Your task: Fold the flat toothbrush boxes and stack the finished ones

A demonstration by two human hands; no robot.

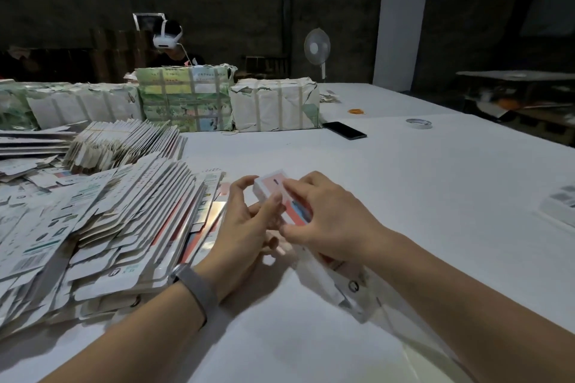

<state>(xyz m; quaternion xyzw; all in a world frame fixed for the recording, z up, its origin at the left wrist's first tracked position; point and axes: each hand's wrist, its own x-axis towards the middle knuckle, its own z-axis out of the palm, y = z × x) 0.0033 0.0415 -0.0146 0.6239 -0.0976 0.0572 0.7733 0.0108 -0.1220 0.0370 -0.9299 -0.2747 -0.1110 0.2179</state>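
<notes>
The little pink box [281,196] sat just above the white counter [404,196], right of the big pile of flat boxes [102,214], and it could have popped open or got squashed if the fingers pushed too hard. The left hand [245,227] curled its grip around the near-left side. The right hand [323,221] pinched its right edge from above.

Flat boxes [102,227] left of held box [281,196]; bundles [275,107] behind.

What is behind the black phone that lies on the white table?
Directly behind the black phone stands a white paper-wrapped bundle bound with tape strips. A person sits further back, mostly hidden by the bundles. What lies behind the bundle on the table cannot be seen.
</notes>
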